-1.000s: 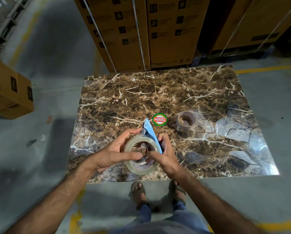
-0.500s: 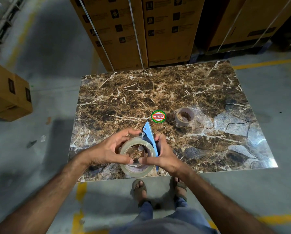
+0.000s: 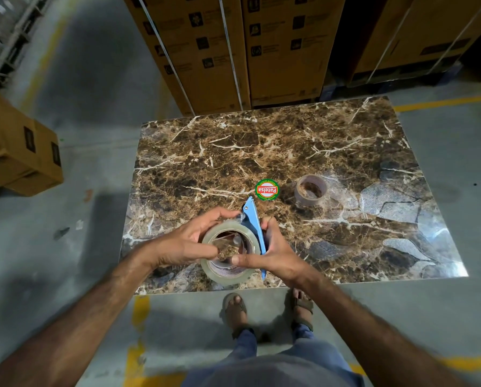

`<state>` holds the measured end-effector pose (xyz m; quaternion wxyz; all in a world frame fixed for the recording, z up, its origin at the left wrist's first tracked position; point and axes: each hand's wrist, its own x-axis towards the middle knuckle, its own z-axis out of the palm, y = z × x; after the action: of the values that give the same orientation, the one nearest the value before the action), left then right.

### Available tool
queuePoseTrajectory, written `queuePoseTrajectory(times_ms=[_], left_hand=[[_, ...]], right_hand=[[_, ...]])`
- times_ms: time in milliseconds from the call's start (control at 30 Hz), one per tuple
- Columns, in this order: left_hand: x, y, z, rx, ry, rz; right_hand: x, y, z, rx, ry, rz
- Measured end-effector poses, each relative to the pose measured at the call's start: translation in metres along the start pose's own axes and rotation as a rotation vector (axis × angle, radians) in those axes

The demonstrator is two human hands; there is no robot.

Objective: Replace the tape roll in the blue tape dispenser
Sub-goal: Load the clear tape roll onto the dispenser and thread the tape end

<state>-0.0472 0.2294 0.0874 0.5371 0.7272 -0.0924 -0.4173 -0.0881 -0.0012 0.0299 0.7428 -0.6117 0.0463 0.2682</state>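
Note:
Above the near edge of the marble table (image 3: 289,141), a full clear tape roll (image 3: 228,275) sits against the blue tape dispenser (image 3: 253,222), whose nose points away from me. My left hand (image 3: 183,241) grips the roll from the left, thumb across its open core. My right hand (image 3: 275,252) holds the dispenser from the right, thumb pressed on the roll's rim. A nearly spent tape core (image 3: 310,189) stands on the table to the right, apart from both hands.
A round red, white and green sticker label (image 3: 267,189) lies on the table just beyond the dispenser. Tall strapped cardboard cartons (image 3: 233,46) stand behind the table. More cartons (image 3: 16,146) sit on the floor at left. My sandalled feet (image 3: 235,308) are below the table edge.
Both hands have kept their hold on roll and dispenser. My left thumb has shifted further across the roll's core, and the roll and dispenser sit slightly nearer to me.

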Motion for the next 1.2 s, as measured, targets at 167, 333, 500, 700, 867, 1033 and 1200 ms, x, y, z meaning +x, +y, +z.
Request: queuePoseTrajectory(times_ms=[167, 333, 500, 700, 867, 1033, 1200], left_hand=[[0.002, 0.003, 0.0, 0.002, 0.009, 0.003], [0.005, -0.001, 0.003, -0.036, 0.029, 0.013], [0.006, -0.003, 0.016, -0.191, 0.138, 0.039], [0.009, -0.006, 0.022, -0.217, 0.193, 0.049], [0.008, -0.005, 0.029, -0.241, 0.224, 0.046], [0.011, 0.001, 0.035, -0.249, 0.237, 0.039], [0.011, 0.004, 0.032, -0.261, 0.224, 0.031]], right_hand=[[0.001, 0.004, -0.001, -0.004, 0.003, 0.0], [0.004, 0.006, -0.006, 0.006, 0.006, -0.018], [0.009, 0.005, -0.012, -0.048, -0.004, -0.045], [0.008, -0.001, -0.02, -0.1, -0.074, 0.028], [0.006, -0.01, -0.025, -0.062, -0.062, 0.032], [0.004, -0.015, -0.027, -0.049, -0.009, 0.006], [0.005, -0.019, -0.03, -0.044, -0.051, 0.015]])
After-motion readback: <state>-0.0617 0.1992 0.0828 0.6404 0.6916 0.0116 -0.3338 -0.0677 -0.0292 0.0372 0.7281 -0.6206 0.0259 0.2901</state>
